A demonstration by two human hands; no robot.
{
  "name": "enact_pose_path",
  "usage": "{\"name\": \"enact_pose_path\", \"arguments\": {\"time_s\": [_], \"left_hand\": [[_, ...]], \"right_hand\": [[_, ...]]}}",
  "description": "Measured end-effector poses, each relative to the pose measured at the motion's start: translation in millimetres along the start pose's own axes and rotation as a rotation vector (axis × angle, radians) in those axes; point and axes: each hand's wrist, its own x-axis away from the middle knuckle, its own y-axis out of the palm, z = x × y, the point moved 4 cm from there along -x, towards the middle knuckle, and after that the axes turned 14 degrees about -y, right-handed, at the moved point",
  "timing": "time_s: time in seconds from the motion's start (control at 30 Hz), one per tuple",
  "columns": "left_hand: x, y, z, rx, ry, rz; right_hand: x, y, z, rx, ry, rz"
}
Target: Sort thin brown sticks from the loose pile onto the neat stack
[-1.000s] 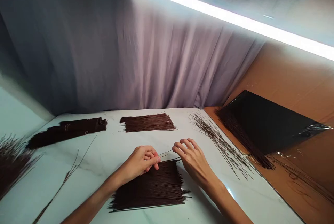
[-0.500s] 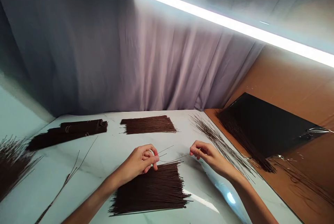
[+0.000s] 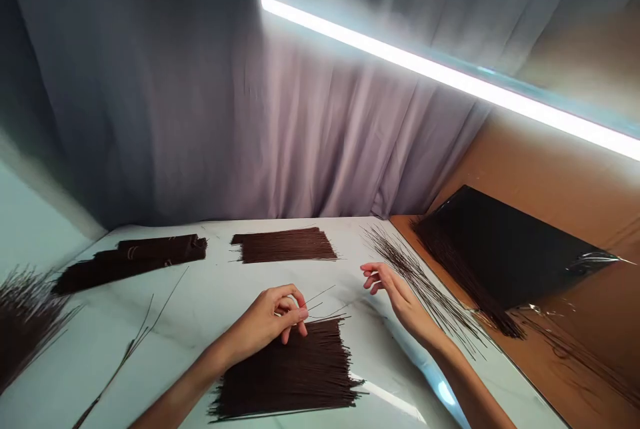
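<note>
A flat pile of thin dark brown sticks [image 3: 295,372] lies on the white marble table [image 3: 210,302] just in front of me. My left hand [image 3: 273,317] rests at the pile's far edge and pinches a few loose sticks [image 3: 320,303] that stick out to the right. My right hand [image 3: 393,295] hovers over the table to the right of the pile, fingers apart and empty, beside a fanned scatter of loose sticks [image 3: 425,289].
A second flat pile [image 3: 285,246] lies at the back centre. Tied bundles [image 3: 130,259] lie at the back left, more sticks [image 3: 25,315] at the far left edge. A cardboard box [image 3: 550,269] with a plastic-wrapped dark stack [image 3: 500,242] stands to the right. Several stray sticks [image 3: 135,335] lie left.
My right hand drew a stick away from my left hand toward the scatter on the right, then let it go and opened. My left hand stayed on the pile.
</note>
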Motion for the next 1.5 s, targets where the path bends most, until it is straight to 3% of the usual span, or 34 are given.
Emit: {"name": "enact_pose_path", "arguments": {"time_s": [0.13,0.23,0.3,0.4,0.5,0.57,0.77,0.97,1.13,1.2,1.27,1.3,1.33,1.5], "left_hand": [[2.9,-0.5,7.3,-0.021,-0.017,0.049],[6.0,-1.2,14.1,0.067,-0.015,0.095],[10.5,-0.5,20.3,0.145,0.004,0.115],[19.0,4.2,27.4,0.291,0.014,0.101],[24.0,10.1,28.8,0.392,0.015,0.111],[23.4,11.0,28.2,0.4,0.041,0.159],[13.2,-6.6,27.1,0.287,0.144,0.387],[10.6,-10.4,20.7,0.32,0.089,0.377],[8.6,-11.3,16.2,0.276,0.078,0.396],[3.0,-13.1,10.7,0.204,0.035,0.343],[-3.4,-15.2,1.9,0.051,-0.019,0.274],[-5.9,-16.3,-3.2,-0.041,-0.038,0.246],[-7.6,-17.2,-8.1,-0.122,-0.045,0.221],[-5.4,-14.7,-22.4,-0.334,-0.017,0.119]], "right_hand": [[2.6,-6.8,-7.7,0.045,-0.008,0.358],[14.4,16.0,-16.7,0.052,0.012,0.521],[24.3,50.0,-24.7,-0.008,0.045,0.428],[41.1,112.8,-38.9,-0.212,0.097,0.009],[55.4,145.2,-49.4,-0.347,0.135,-0.206],[57.5,146.6,-51.5,-0.372,0.152,-0.236],[45.8,122.6,-48.9,-0.357,0.189,-0.209],[43.2,120.6,-45.9,-0.499,0.225,-0.215],[40.8,124.6,-39.9,-0.477,0.217,-0.266],[35.4,113.9,-32.9,-0.328,0.199,-0.308],[26.5,85.0,-21.9,0.012,0.169,-0.311],[21.3,62.4,-15.9,0.293,0.154,-0.281],[17.1,37.9,-9.7,0.431,0.164,-0.229],[16.0,-83.3,20.5,0.917,0.294,0.056]]}}
